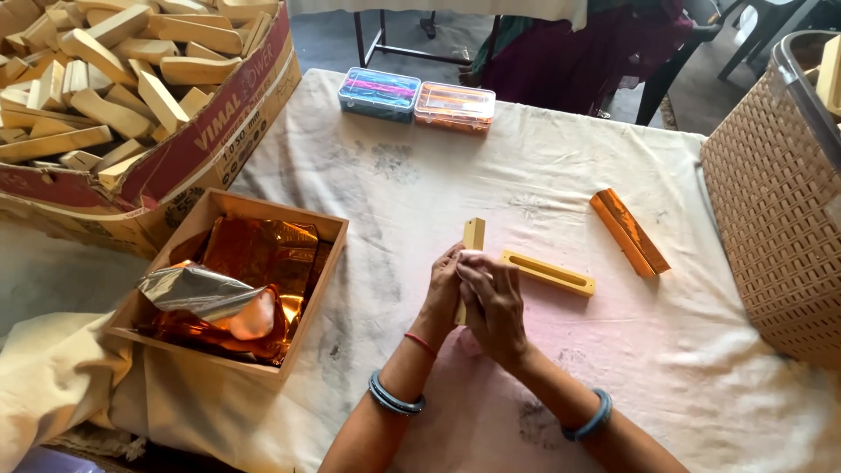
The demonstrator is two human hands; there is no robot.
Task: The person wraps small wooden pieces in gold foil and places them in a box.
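Head view showed both hands meeting over the middle of the worktop (543, 158), which was covered by a stained, off-white cloth. The left hand (442, 293) and the right hand (492, 302) were both closed around a slim, pale wooden piece (473, 235), rectangular in section and held nearly upright, its top end standing clear above the fingers. Just beside the right hand lay a flat wooden strip (547, 272) with a long groove cut along its face. Farther right lay a bar wrapped in glossy orange foil (629, 232), well apart from the hands. To the left stood an open wooden tray (320, 289) holding crumpled orange and silver foil sheets (241, 289). Behind it sat a torn cardboard box (188, 153) heaped with similar wooden pieces. Two small clear plastic cases (416, 98) sat at the far edge, and a woven beige basket (771, 210) stood at the right.
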